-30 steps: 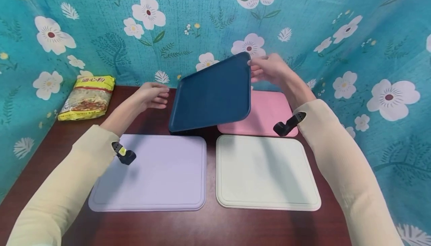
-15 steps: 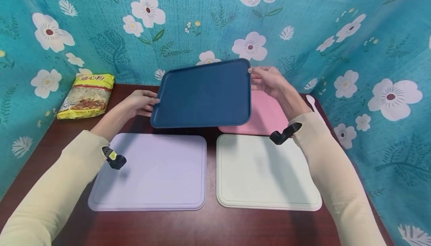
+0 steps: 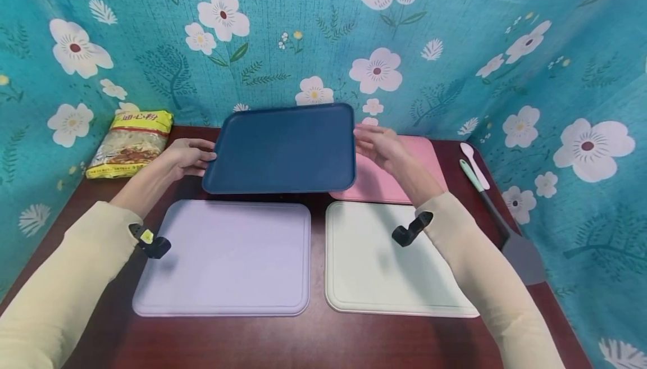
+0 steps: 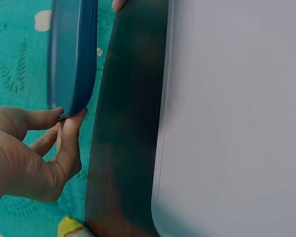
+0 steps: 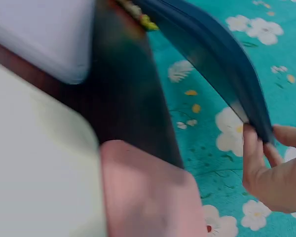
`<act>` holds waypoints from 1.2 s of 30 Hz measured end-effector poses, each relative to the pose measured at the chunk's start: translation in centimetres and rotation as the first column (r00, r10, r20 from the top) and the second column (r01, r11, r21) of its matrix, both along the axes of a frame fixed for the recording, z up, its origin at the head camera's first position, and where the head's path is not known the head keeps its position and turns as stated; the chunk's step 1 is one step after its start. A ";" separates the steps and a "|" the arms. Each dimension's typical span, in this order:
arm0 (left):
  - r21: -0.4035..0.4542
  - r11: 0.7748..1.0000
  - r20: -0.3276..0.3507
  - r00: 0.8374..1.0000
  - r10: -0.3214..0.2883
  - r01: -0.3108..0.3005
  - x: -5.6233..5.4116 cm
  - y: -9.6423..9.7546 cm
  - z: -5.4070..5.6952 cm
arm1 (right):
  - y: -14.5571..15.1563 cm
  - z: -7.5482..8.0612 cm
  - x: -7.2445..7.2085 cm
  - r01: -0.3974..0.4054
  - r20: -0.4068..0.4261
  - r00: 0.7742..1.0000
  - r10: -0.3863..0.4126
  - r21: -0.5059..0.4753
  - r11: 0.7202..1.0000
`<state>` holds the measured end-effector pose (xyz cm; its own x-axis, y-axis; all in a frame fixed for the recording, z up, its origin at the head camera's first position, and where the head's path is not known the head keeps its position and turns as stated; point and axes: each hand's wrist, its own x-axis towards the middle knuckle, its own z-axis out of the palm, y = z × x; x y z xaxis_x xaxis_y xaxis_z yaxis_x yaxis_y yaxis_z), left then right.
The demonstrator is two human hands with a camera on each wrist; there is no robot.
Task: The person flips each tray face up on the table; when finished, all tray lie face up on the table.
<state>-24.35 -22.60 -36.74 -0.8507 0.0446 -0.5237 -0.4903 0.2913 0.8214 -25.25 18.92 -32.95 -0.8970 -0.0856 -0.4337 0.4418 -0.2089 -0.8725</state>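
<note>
Between both hands hangs a dark blue tray [image 3: 280, 150], raised over the back of the table and tilted so its inner face shows in the head view. My left hand [image 3: 189, 157] pinches its left edge; in the left wrist view the thumb [image 4: 45, 118] and fingers meet at the tray's end. On the opposite edge, my right hand [image 3: 376, 143] grips with thumb and fingers, as the right wrist view also shows. Below the tray lie a lilac board [image 3: 232, 256] at front left and a pale green board [image 3: 389, 262] at front right. A pink board [image 3: 404, 172] is partly covered behind the right hand.
A yellow food packet [image 3: 132, 144] leans at the back left. Along the right edge of the brown table [image 3: 283, 341] lie a white spoon [image 3: 474, 162] and a grey spatula [image 3: 520, 254] with a green handle end. A blue flowered cloth [image 3: 303, 32] hangs close behind.
The tray has come down and leftward and levelled out. My left hand, beside the tray at first, took hold of its left edge. The spoon and spatula have come into sight.
</note>
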 end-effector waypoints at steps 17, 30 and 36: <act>-0.462 0.882 -0.320 0.945 -0.073 -0.088 0.0 -2.3 -2.0 | -5.7 -7.2 0.0 -0.041 -0.183 0.974 0.131 0.427 0.903; -0.572 0.814 -0.281 0.956 -0.082 -0.098 -0.8 -3.3 -3.1 | -8.7 -8.9 -2.5 -0.071 -0.168 0.956 0.242 0.666 0.743; -0.493 0.867 -0.257 0.964 -0.074 -0.065 -1.4 -3.5 -3.3 | -8.5 -8.7 -3.2 -0.070 -0.157 0.960 0.230 0.663 0.745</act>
<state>-25.71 -26.15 -40.02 -0.9585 -0.1564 -0.2385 -0.2785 0.6931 0.6648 -28.40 10.42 -41.65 -0.9725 0.0010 -0.2328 0.2032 0.4922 -0.8465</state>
